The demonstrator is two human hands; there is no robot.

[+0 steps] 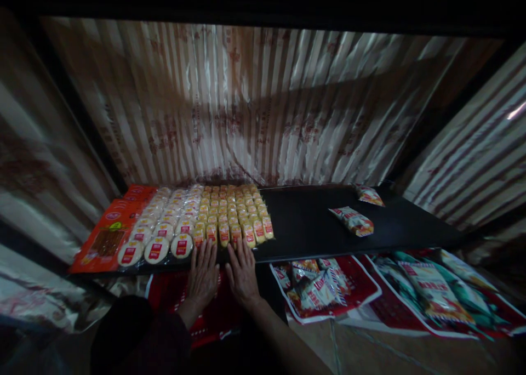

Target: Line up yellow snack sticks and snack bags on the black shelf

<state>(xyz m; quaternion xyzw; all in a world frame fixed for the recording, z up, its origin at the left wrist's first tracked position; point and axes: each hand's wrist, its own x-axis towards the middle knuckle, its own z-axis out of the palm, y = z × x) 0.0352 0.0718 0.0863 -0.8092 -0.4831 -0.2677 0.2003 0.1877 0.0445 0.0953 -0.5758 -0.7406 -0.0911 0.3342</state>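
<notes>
Our left hand [203, 273] and right hand [243, 273] are flat, fingers extended, holding nothing. Yellow packs [232, 213] sit on the shelf [299, 216] just beyond both fingertips, long axes pointing away from us.

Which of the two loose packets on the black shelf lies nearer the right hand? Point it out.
The front packet: it lies nearer the right hand, in front and to the left of the rear packet.

Yellow snacks [233, 213] and white packs [166, 219] bear red labels [181, 247], the lower-left packets [98, 227] are orange — the shelf [299, 219] black, the sheeting [255, 106] across the upper frame striped brown and whitish.
</notes>
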